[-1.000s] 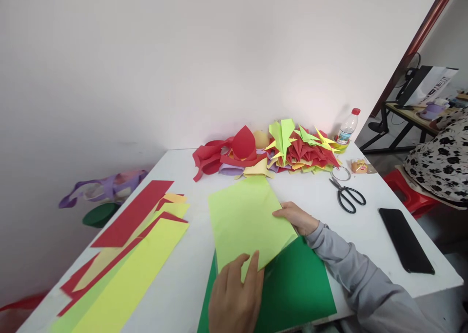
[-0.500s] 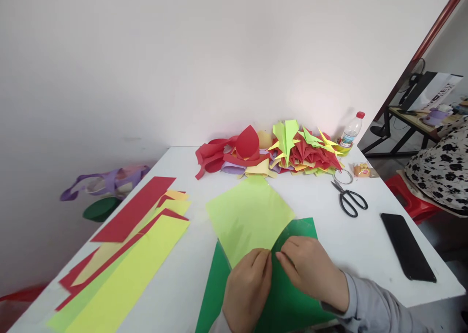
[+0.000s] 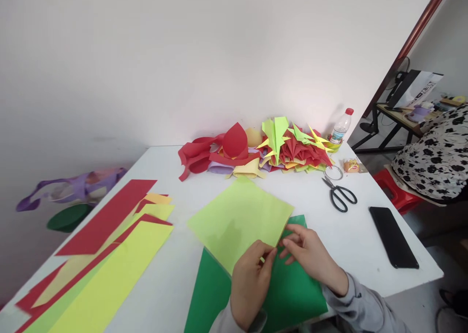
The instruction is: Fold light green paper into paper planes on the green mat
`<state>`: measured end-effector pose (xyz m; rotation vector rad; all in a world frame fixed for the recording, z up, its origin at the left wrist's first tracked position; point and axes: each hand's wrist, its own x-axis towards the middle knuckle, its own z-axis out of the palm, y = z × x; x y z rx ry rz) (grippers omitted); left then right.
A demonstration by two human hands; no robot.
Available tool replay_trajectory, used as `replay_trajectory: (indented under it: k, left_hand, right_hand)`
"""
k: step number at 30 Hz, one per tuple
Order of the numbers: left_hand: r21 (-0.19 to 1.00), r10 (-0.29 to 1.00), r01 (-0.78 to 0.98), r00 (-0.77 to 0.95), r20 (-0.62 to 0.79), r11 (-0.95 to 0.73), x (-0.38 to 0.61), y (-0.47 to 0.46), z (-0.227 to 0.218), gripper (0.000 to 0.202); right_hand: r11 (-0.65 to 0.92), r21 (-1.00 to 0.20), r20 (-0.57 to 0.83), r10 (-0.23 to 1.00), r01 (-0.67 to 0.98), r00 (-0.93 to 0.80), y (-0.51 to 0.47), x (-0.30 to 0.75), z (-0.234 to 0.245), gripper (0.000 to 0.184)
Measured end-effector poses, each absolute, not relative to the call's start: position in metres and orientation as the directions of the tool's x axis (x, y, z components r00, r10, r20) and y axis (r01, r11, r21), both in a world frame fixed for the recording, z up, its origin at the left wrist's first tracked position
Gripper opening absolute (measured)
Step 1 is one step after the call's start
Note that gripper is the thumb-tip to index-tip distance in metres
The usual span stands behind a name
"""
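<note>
Lime-green paper, one near-square sheet [image 3: 241,221], lies turned cornerwise across the far left of the green mat [image 3: 296,294], its far and left corners reaching beyond the mat. The left hand [image 3: 252,282], over the mat's middle, pinches the sheet's near right edge between thumb and forefinger, so the paper spreads forward and leftward from that grip. It shows no clear long axis; one diagonal points roughly away from the person. Over the mat's far right half, the right hand [image 3: 309,255] has loosely curled fingers at that same edge and is the nearer to the sheet's right corner; whether they touch or pinch it, I cannot tell.

The white table [image 3: 164,284] bears the mat at its near edge. Left of the mat lie long paper strips [image 3: 120,269] in red, cream and yellow. Beyond it, by the plain wall [image 3: 183,55], sits a heap of folded paper [image 3: 300,150]. Black-handled scissors [image 3: 333,188] lie beyond the mat to the right, and a black phone [image 3: 394,237] directly right of it. Farther right, past the table, is a red stool [image 3: 395,191].
</note>
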<state>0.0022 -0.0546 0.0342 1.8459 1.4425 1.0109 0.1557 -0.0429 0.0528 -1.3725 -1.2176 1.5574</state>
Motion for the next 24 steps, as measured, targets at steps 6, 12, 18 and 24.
replay_trajectory:
  k: [6, 12, 18, 24]
  left_hand:
    - [0.829, 0.972, 0.506, 0.128, 0.199, -0.237, 0.003, -0.049, 0.031, 0.028]
    - [0.721, 0.927, 0.603, 0.095, 0.362, -0.343, 0.001, -0.044, 0.010, 0.025]
    - [0.697, 0.939, 0.631, 0.191, 0.285, -0.340, -0.016, -0.035, -0.003, 0.029]
    - [0.702, 0.945, 0.634, 0.189, 0.266, -0.325, -0.022, -0.027, 0.002, 0.024]
  right_hand:
    - [-0.308, -0.950, -0.311, 0.946, 0.041, -0.096, -0.044, 0.156, 0.036, 0.030]
    - [-0.277, -0.959, -0.270, 0.956, -0.052, -0.114, -0.041, 0.155, 0.030, 0.030]
    - [-0.241, -0.970, -0.237, 0.964, -0.020, -0.118, -0.041, 0.153, 0.029, 0.029]
    - [-0.249, -0.964, -0.254, 0.966, 0.094, -0.045, -0.039, 0.151, 0.026, 0.023]
